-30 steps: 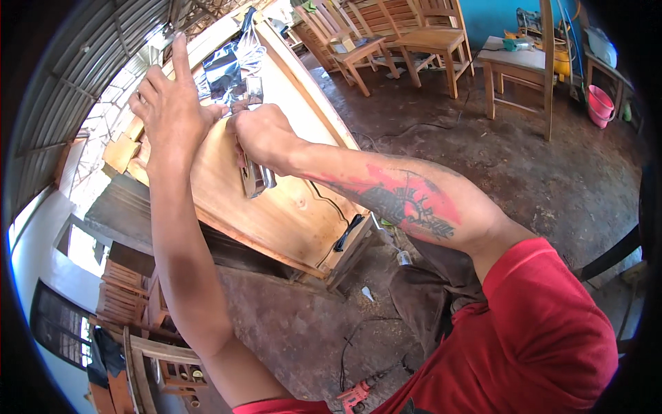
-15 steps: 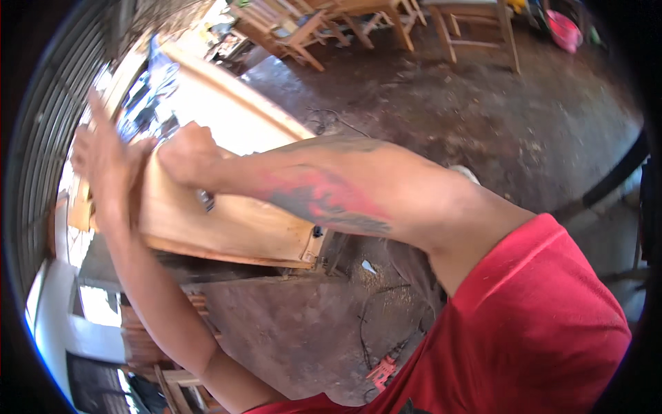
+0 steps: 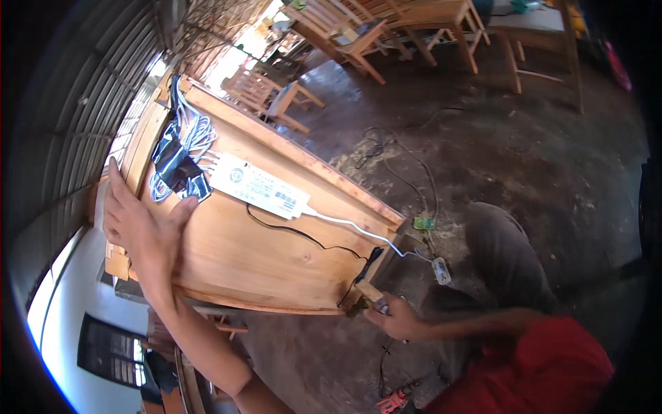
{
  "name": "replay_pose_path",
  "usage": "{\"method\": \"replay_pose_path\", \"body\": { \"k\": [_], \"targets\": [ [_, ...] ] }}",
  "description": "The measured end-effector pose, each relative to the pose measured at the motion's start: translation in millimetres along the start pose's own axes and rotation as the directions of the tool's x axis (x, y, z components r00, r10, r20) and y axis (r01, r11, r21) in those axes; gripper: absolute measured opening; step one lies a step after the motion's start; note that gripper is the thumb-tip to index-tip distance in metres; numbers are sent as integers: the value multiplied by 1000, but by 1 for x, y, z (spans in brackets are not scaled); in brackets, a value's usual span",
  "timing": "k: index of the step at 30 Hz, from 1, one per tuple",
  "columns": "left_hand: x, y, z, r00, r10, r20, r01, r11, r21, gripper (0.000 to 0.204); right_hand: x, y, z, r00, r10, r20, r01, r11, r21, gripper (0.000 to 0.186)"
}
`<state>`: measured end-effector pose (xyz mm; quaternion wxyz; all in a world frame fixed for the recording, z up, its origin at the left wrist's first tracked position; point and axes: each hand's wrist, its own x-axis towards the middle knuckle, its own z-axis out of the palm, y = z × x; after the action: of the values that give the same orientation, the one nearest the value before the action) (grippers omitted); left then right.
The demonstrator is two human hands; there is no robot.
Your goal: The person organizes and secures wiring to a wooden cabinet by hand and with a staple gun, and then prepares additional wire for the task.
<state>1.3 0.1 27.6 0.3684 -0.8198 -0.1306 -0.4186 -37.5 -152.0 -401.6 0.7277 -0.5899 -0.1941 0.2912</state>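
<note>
Resting open with its fingers spread, the left hand [image 3: 147,238] lay at the near left edge of a shallow wooden panel [image 3: 248,265], its thumb pointing toward a patch of black tape [image 3: 181,174]. The right hand [image 3: 400,320] was curled at the panel's near right corner beside a small grey piece [image 3: 381,304]; whether it gripped that piece could not be told. Between the hands, and farther off, a long white box [image 3: 258,186] lay on the panel, with looped white wires [image 3: 198,134] at its left end, by the tape. From its right end a white cord [image 3: 355,226] ran over the edge to a small white block [image 3: 441,271] beyond the right hand. A thin black cord [image 3: 289,229] curved from the box toward the right hand, and below that hand a red power tool [image 3: 393,402] lay on the floor [image 3: 303,366].
</note>
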Motion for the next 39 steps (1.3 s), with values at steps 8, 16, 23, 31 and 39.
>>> {"method": "replay_pose_path", "body": {
  "k": [8,16,23,31,39],
  "targets": [
    [-16,14,23,995,-7,-103,18,994,106,133,14,-46,-15,994,7,110,-3,999,-37,46],
    [-25,-5,10,994,-91,-55,93,995,39,130,58,-201,5,891,-318,324,297,948,113,45],
    [-26,-4,10,995,-96,-39,93,993,-75,121,87,-291,30,883,-422,204,411,907,93,45],
    [-25,-3,9,995,-83,-61,75,989,-124,121,99,-300,52,921,-363,140,378,920,-102,52],
    [-14,-14,2,997,-5,-81,2,999,-44,127,110,-299,63,900,-426,90,434,865,-252,39]
  ]
}}
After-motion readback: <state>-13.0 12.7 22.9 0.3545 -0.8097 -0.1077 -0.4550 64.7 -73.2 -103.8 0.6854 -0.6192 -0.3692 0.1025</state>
